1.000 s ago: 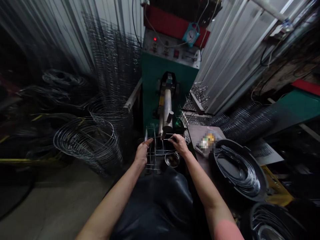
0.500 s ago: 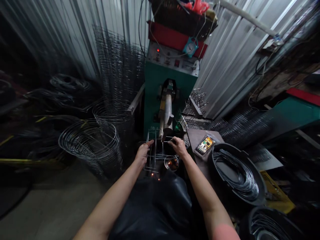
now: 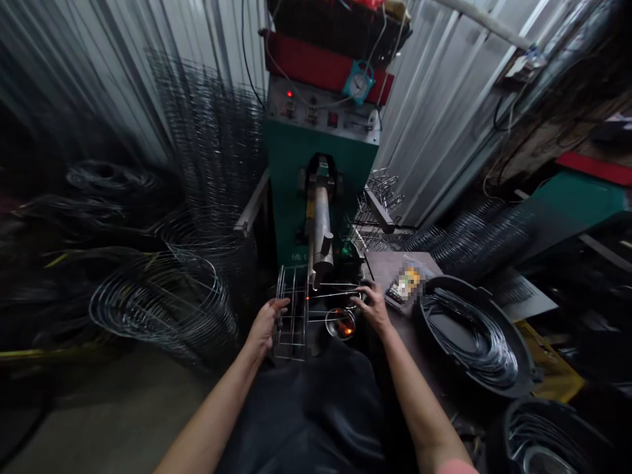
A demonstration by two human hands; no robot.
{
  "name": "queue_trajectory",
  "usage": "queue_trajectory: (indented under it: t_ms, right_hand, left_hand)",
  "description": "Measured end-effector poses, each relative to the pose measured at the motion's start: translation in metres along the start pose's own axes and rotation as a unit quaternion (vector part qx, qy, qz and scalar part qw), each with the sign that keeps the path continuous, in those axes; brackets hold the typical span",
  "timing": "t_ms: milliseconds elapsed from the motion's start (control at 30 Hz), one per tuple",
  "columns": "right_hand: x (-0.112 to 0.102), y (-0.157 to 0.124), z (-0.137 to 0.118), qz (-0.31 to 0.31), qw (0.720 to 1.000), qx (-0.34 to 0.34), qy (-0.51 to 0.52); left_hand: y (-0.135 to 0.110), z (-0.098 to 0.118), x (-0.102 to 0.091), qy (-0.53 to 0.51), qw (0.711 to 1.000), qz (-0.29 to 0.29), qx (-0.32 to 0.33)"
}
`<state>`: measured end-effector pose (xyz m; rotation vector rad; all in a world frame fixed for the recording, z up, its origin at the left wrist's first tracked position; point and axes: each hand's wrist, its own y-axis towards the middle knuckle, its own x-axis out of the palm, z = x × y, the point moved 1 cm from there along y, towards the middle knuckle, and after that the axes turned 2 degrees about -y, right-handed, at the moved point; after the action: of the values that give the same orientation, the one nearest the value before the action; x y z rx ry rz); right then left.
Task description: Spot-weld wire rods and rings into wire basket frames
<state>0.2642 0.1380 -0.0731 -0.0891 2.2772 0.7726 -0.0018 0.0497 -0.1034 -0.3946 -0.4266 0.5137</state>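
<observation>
Directly in front of the green sheet-metal spot-welding machine (image 3: 316, 171), the person is holding a rectangular silver wire rack (image 3: 291, 322) upright just below the machine's thick silver electrode arm (image 3: 320, 227), above the black apron (image 3: 306, 415) covering their lap. The left hand (image 3: 264, 327) is gripping the rack's near side, its fingers curling closed around the wires, while the right hand (image 3: 375, 308) is pinching the ends of a few thin straight steel wires (image 3: 336, 293), nearly closed on them, and is drawing them across from the rack toward the machine's right. The rack appears partly built: its uprights and several rungs are standing joined along one side, while the thin wires are reaching across beneath the electrode arm, where a small orange glow is showing. How many joints remain cannot be told from this view. A round steel bowl (image 3: 340, 322) is sitting just below the wires. To the machine's right, a round black tub (image 3: 523, 349) is holding coiled wire hoops, and to its left, large silver wire hoops (image 3: 162, 306) are standing in stacks in front of a corrugated metal wall (image 3: 444, 112).
</observation>
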Motion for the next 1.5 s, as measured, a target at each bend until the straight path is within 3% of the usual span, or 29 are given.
queue_trajectory:
  t_ms: [100, 233, 367, 433, 467, 533, 567, 633, 700, 800, 867, 933, 1100, 1267, 1333, 1400, 1433, 1500]
  right_hand:
    - [-0.024, -0.025, 0.009, -0.058, 0.997, 0.033, 0.044]
    - [-0.049, -0.05, -0.013, -0.106, 0.987, 0.006, 0.122]
    - [-0.059, -0.054, -0.052, -0.041, 0.985, -0.045, 0.161]
    - [-0.06, -0.05, -0.073, 0.008, 0.984, -0.058, 0.171]
    - [-0.059, -0.046, -0.083, 0.03, 0.983, -0.059, 0.17]
    - [-0.057, -0.039, -0.104, 0.058, 0.984, -0.056, 0.16]
    - [-0.056, -0.036, -0.114, 0.063, 0.985, -0.058, 0.152]
    - [-0.051, -0.031, -0.133, 0.052, 0.987, -0.073, 0.135]
    - [-0.046, -0.03, -0.151, 0.022, 0.987, -0.108, 0.113]
    - [-0.044, -0.031, -0.174, -0.031, 0.981, -0.172, 0.085]
    - [-0.048, -0.031, -0.185, -0.049, 0.975, -0.196, 0.087]
    - [-0.058, -0.028, -0.192, -0.048, 0.973, -0.197, 0.112]
    - [-0.094, -0.011, -0.198, -0.033, 0.968, -0.139, 0.206]
    - [-0.124, -0.002, -0.195, -0.121, 0.931, -0.089, 0.332]
    - [-0.134, -0.001, -0.189, -0.079, 0.917, -0.058, 0.387]
    - [-0.141, -0.002, -0.18, 0.014, 0.916, -0.033, 0.401]
    - [-0.142, -0.004, -0.177, 0.049, 0.92, -0.031, 0.387]
    - [-0.136, -0.01, -0.171, 0.064, 0.94, -0.057, 0.33]
  left_hand:
    - [-0.008, -0.015, -0.03, -0.095, 0.992, -0.04, -0.069]
    - [-0.027, -0.035, -0.068, -0.183, 0.966, -0.125, -0.134]
    - [-0.048, -0.038, -0.079, -0.259, 0.932, -0.221, -0.126]
    - [-0.054, -0.034, -0.08, -0.268, 0.927, -0.232, -0.125]
    - [-0.056, -0.031, -0.082, -0.257, 0.933, -0.218, -0.126]
    - [-0.058, -0.022, -0.089, -0.195, 0.967, -0.125, -0.107]
    - [-0.06, -0.016, -0.093, -0.148, 0.985, -0.057, -0.072]
    - [-0.071, 0.003, -0.099, -0.033, 0.996, 0.062, 0.063]
    - [-0.091, 0.028, -0.096, 0.097, 0.961, 0.088, 0.243]
    - [-0.127, 0.066, -0.068, 0.29, 0.842, 0.008, 0.454]
    - [-0.147, 0.084, -0.044, 0.348, 0.767, -0.086, 0.532]
    - [-0.158, 0.098, -0.022, 0.375, 0.722, -0.155, 0.561]
    - [-0.176, 0.125, 0.008, 0.388, 0.665, -0.171, 0.615]
    - [-0.2, 0.141, 0.012, 0.392, 0.613, -0.168, 0.665]
    - [-0.202, 0.142, 0.008, 0.402, 0.609, -0.146, 0.668]
    - [-0.198, 0.141, 0.003, 0.402, 0.612, -0.119, 0.671]
    - [-0.195, 0.14, 0.002, 0.399, 0.614, -0.109, 0.672]
    - [-0.19, 0.136, 0.0, 0.396, 0.623, -0.107, 0.667]
